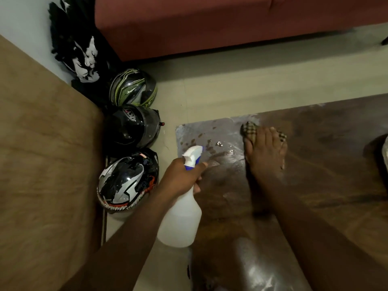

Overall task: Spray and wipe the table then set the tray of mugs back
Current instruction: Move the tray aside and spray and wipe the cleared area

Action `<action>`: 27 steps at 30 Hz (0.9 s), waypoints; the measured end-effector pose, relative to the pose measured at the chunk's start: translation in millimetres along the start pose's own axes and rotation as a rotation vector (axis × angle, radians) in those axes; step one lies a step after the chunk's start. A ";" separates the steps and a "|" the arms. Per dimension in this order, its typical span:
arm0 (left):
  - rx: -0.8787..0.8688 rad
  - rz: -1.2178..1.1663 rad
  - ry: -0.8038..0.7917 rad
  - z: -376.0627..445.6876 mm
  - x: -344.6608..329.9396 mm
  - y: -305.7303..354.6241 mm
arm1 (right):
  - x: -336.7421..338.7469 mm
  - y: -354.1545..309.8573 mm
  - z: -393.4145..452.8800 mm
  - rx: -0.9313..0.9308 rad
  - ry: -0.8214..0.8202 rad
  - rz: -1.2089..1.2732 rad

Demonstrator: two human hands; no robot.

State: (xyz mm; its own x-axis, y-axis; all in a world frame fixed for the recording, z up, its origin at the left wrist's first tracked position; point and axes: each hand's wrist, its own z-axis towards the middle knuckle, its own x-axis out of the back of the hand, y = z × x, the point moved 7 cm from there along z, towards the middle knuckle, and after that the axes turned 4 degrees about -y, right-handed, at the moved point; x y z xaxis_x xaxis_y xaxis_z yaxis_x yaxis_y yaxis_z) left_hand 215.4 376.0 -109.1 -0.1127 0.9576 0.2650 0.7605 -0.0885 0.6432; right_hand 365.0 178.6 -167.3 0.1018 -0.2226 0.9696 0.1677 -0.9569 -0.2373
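My left hand [180, 177] grips a white spray bottle [180, 219] with a blue-and-white trigger head, its nozzle aimed at the far left corner of the dark glossy table [327, 164]. Droplets and wet streaks lie on that corner. My right hand [264, 152] presses flat on a checked cloth [248, 129] near the table's far edge. At the right frame edge, something pale and a dark patch [385, 148] sit on the table; I cannot tell whether it is the tray. No mugs are visible.
Three motorcycle helmets [130, 131] sit in a row on the tiled floor to the left of the table. A tan upholstered seat [42, 164] fills the left side. A reddish sofa [210, 24] runs along the back, with dark clothing [81, 53] heaped beside it.
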 end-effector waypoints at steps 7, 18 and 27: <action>-0.012 -0.036 0.131 0.1 37.3 1.2 | -34.3 -139.9 -65.6 0.829 -0.212 0.021; -0.037 -0.136 0.173 -7.9 34.6 -23.7 | -40.0 -180.0 18.8 0.461 -0.115 0.063; -0.019 -0.131 0.114 6.6 20.5 -4.9 | -2.5 -33.7 5.3 0.569 -0.131 -0.031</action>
State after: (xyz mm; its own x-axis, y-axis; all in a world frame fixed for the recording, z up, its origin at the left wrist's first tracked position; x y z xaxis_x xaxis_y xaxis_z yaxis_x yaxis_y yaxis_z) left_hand 213.5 397.9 -111.5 -0.2824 0.9241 0.2573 0.7224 0.0284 0.6909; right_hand 364.2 212.4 -162.1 0.2026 -0.1362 0.9697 0.6692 -0.7038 -0.2386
